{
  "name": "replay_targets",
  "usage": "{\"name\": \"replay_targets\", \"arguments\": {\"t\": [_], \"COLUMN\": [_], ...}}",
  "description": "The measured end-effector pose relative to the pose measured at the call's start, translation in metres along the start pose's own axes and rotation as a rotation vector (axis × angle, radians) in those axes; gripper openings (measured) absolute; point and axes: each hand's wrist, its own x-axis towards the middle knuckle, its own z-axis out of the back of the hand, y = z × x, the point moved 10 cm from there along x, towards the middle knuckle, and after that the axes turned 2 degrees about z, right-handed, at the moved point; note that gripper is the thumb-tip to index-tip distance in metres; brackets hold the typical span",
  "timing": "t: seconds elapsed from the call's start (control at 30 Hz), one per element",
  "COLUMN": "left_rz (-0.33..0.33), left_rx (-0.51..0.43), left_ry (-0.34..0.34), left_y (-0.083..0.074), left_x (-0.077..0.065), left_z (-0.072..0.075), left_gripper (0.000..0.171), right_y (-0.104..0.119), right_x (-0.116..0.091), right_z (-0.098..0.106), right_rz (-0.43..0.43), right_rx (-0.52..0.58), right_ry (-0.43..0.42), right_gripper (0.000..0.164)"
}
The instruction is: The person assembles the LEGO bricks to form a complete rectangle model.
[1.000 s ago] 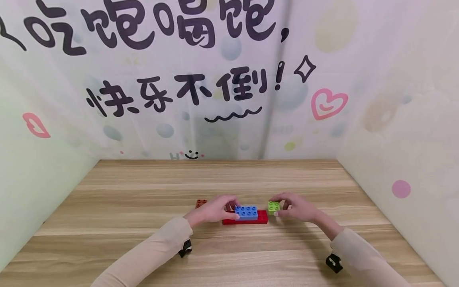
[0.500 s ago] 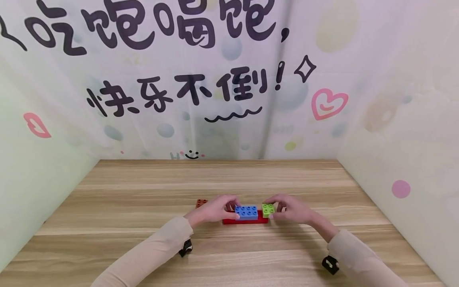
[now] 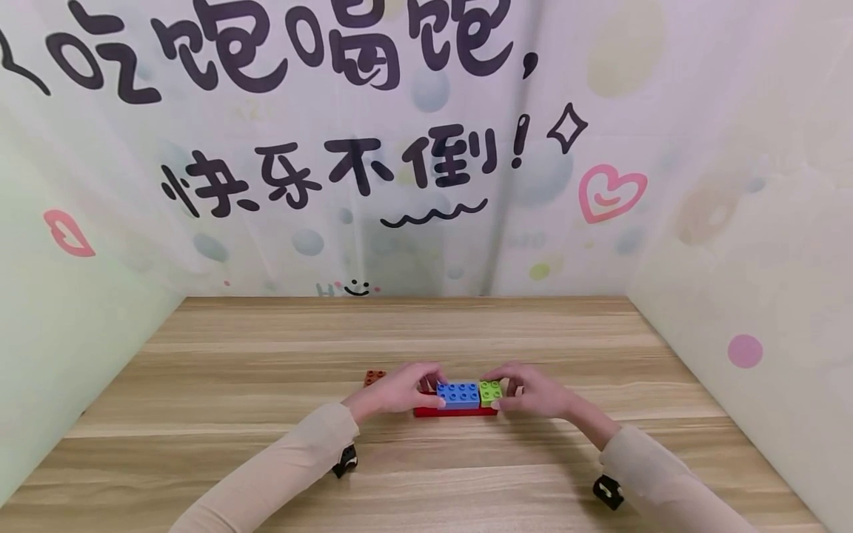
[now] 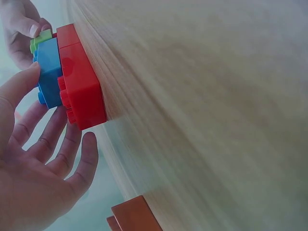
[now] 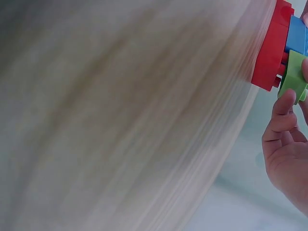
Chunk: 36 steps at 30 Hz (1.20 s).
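A long red block base (image 3: 456, 412), with a seam across its side, lies on the table at the middle. On its studs sits a blue toy brick (image 3: 457, 396), which my left hand (image 3: 400, 386) pinches between thumb and fingers. My right hand (image 3: 538, 390) grips a small lime-green brick (image 3: 490, 393) against the blue one's right end. In the right wrist view the green brick (image 5: 294, 74) looks tilted over the red base (image 5: 273, 48), and red studs show beneath it. In the left wrist view the thumb rests on the blue brick (image 4: 49, 72).
A brown brick (image 3: 375, 377) lies on the wooden table (image 3: 426, 474), left of the red base and partly behind my left wrist. Black wrist devices (image 3: 345, 460) show at both sleeves. A printed cloth (image 3: 413, 244) hangs along the back, with pale walls at the sides.
My right hand has moved left with the green brick, from beside the red base to over its right end, against the blue brick. My left hand has stayed on the blue brick.
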Motion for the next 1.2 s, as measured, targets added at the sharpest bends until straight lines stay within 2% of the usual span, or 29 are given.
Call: {"name": "replay_targets", "arguments": {"t": [0.37, 0.83, 1.07, 1.2], "left_rz": [0.007, -0.004, 0.0, -0.002], "left_rx": [-0.002, 0.005, -0.002, -0.01], "left_ry": [0.002, 0.0, 0.003, 0.005], "left_y": [0.001, -0.001, 0.0, 0.0], "left_x": [0.0, 0.0, -0.001, -0.001], "left_z": [0.0, 0.0, 0.0, 0.0], "left_gripper": [0.026, 0.027, 0.026, 0.026], "right_y": [0.0, 0.007, 0.01, 0.009], "right_x": [0.001, 0.004, 0.006, 0.007], "right_z": [-0.001, 0.004, 0.004, 0.004], "right_rz": [-0.035, 0.014, 0.02, -0.004], "right_rx": [-0.018, -0.085, -0.061, -0.049], "right_ry": [-0.013, -0.06, -0.041, -0.028], "right_gripper": [0.039, 0.034, 0.032, 0.03]}}
